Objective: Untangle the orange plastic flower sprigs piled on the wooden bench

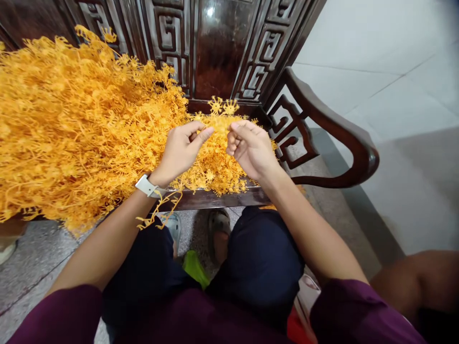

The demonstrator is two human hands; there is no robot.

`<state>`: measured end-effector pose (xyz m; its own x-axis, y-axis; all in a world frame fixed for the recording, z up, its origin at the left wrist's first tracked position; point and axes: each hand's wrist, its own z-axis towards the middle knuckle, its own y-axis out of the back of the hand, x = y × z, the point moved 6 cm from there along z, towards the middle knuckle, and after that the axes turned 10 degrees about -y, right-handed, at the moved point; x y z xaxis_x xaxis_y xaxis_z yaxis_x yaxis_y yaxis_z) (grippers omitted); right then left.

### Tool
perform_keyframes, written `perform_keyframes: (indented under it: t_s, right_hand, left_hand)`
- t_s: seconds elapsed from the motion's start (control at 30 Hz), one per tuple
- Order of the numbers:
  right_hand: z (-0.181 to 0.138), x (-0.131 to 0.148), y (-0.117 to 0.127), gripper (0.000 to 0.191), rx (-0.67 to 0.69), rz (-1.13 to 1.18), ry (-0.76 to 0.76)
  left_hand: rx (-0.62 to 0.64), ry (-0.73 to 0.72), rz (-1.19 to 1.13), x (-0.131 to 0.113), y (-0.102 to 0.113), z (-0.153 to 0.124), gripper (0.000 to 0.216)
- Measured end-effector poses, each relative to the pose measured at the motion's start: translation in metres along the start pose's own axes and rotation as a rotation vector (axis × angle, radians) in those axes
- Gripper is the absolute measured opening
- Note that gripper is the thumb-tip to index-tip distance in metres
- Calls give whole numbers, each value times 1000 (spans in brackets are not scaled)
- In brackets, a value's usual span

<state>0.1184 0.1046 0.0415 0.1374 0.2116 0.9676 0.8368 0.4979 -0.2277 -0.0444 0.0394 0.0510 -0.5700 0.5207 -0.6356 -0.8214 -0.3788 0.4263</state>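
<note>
My left hand (184,148) is closed, with thumb and index finger pressed close together; what they grip, if anything, is hidden. Below its wrist dangles a thin yellow plastic sprig (168,210), and I cannot tell what holds it up. Facing it, a short gap away, my right hand (253,145) is pinched shut with its other fingers curled. Just above its fingertips is a yellow plastic flower piece (229,107), which it seems to hold. Under both hands lies a smaller heap of yellow plastic flowers (215,172) on the dark wooden bench (211,200).
A large mound of yellow plastic flower stems (71,129) covers the bench to the left. The carved backrest (218,52) rises behind, and a curved armrest (344,138) bounds the right. A green object (195,267) lies between my feet. Another person's bare limb (419,282) is at lower right.
</note>
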Motion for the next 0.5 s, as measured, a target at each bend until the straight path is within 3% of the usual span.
perform_keyframes:
  t_s: [0.2, 0.37, 0.5]
  right_hand:
    - [15, -5, 0, 52, 4, -26, 38]
    - [22, -6, 14, 43, -100, -103, 180]
    - [30, -9, 29, 42, -197, -111, 212]
  left_hand:
    - [75, -2, 152, 4, 3, -5, 49]
    - [280, -193, 421, -4, -2, -9, 40]
    - [324, -305, 439, -16, -7, -10, 43]
